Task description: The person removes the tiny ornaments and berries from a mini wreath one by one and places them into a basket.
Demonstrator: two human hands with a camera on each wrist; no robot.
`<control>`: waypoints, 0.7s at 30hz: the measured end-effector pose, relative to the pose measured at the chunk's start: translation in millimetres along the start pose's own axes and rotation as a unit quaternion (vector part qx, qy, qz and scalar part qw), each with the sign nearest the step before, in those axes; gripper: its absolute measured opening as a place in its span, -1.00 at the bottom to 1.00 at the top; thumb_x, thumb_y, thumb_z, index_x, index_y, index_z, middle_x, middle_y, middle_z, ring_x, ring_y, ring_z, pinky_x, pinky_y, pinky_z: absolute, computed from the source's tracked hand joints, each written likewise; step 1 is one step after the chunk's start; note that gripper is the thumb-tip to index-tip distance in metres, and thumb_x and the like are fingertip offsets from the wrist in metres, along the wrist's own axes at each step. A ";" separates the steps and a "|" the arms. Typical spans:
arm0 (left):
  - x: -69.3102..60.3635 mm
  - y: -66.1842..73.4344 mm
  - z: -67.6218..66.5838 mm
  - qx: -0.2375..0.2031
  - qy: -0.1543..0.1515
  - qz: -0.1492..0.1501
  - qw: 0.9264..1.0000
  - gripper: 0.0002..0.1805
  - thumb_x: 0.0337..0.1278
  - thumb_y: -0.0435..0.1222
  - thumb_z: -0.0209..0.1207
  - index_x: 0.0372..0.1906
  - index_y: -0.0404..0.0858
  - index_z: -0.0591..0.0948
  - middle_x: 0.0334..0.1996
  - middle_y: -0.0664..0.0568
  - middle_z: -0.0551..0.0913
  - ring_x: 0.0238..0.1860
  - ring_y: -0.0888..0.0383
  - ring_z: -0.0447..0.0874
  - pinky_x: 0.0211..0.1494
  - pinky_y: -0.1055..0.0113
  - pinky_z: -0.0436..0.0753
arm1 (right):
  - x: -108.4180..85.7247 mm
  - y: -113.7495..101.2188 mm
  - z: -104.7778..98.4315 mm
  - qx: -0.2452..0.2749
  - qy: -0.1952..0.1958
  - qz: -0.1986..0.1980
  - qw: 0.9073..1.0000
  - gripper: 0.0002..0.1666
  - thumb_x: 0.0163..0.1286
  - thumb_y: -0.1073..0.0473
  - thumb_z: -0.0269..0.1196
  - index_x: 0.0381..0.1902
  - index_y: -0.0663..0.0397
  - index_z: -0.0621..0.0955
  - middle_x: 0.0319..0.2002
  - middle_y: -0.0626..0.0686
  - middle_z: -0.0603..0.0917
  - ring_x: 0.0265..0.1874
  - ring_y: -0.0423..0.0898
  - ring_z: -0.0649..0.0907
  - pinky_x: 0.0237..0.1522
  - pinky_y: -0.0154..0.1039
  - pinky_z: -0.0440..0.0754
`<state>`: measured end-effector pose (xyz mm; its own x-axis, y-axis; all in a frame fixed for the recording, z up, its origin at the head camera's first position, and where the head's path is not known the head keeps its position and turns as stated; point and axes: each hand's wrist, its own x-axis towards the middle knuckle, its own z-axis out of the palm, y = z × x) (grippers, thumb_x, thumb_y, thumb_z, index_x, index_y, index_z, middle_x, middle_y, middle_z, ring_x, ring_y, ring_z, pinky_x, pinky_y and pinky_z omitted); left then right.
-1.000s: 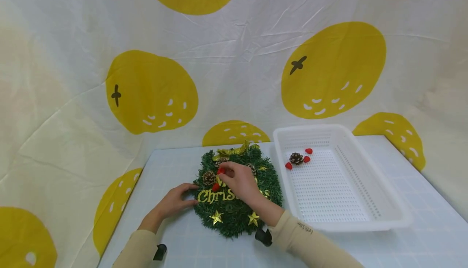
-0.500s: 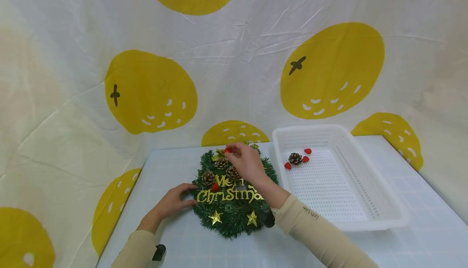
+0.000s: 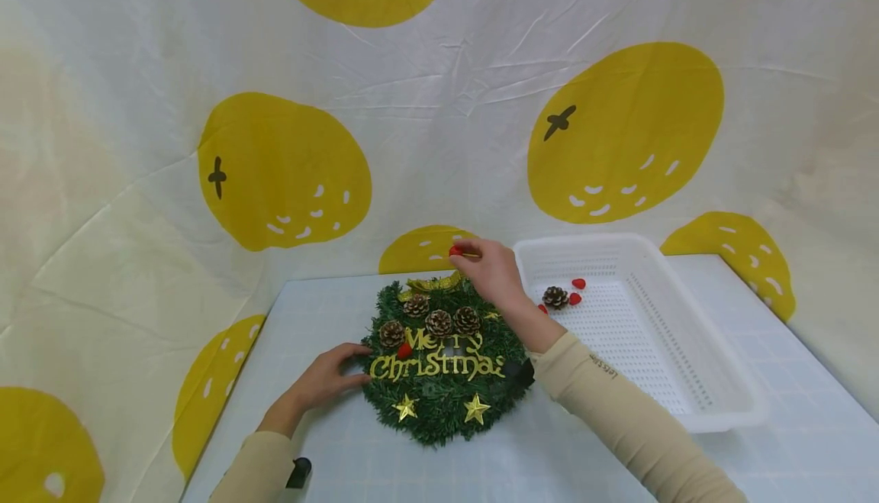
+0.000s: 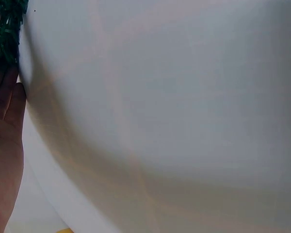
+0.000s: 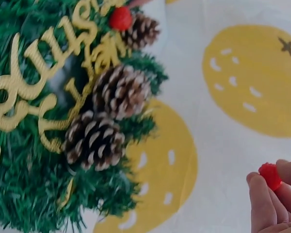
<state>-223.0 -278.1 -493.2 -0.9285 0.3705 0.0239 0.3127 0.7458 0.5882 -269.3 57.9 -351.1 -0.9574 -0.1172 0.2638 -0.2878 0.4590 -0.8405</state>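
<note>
In the head view a round green Christmas wreath [image 3: 439, 404] lies on the table with gold "Merry Christmas" lettering [image 3: 436, 366], gold stars and several pine cones [image 3: 438, 323]. One red berry [image 3: 404, 351] sits on it beside the left pine cone. My left hand [image 3: 331, 378] rests against the wreath's left edge; its fingertips touch the greenery [image 4: 5, 43] in the left wrist view. My right hand [image 3: 491, 272] is raised past the wreath's upper right. Thumb and fingertips pinch a small, bumpy red berry [image 5: 270, 176], apart from the wreath.
To the right stands a white plastic basket [image 3: 714, 335] holding a pine cone [image 3: 555, 298] and several red berries [image 3: 579, 284]. My right forearm crosses its near left corner. Behind the table [image 3: 384, 472] hangs a white cloth [image 3: 439, 144] printed with yellow fruit.
My right hand has moved up and to the right, from over the lettering to beyond the wreath's upper edge, still pinching the berry. The left hand has stayed put.
</note>
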 end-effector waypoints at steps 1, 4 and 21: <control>0.0 0.5 -0.2 0.001 0.000 -0.001 1.000 -0.45 0.10 0.01 0.36 0.17 -0.13 0.58 0.16 -0.04 0.57 0.26 -0.13 0.45 0.33 -0.12 0.39 | 1.1 2.1 -1.9 -0.004 0.000 0.002 1.000 -0.58 0.40 0.06 0.27 0.18 0.02 0.62 0.05 0.06 0.69 0.00 -0.01 0.69 -0.11 -0.09 0.70; -0.1 1.7 -0.5 0.001 -0.001 -0.003 1.000 -0.45 0.10 0.01 0.36 0.17 -0.13 0.58 0.16 -0.04 0.56 0.27 -0.14 0.44 0.33 -0.12 0.39 | 3.1 7.8 -7.1 -0.015 0.005 0.006 1.000 -0.59 0.42 0.05 0.26 0.18 0.01 0.62 0.07 0.06 0.67 0.01 0.00 0.68 -0.11 -0.06 0.69; -0.6 2.2 -0.6 -0.006 -0.001 0.001 1.000 -0.45 0.10 -0.01 0.36 0.17 -0.14 0.58 0.17 -0.07 0.56 0.27 -0.15 0.44 0.33 -0.13 0.37 | 15.1 39.7 -44.0 -0.063 0.044 0.026 0.997 -0.56 0.44 0.10 0.23 0.22 0.09 0.59 0.13 0.13 0.64 0.04 0.07 0.67 -0.05 0.01 0.67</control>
<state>-221.9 -277.1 -491.5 -0.9277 0.3726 0.0237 0.3120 0.7387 0.5975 -294.2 113.1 -359.7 -0.9639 -0.0152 0.2658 -0.2268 0.5701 -0.7896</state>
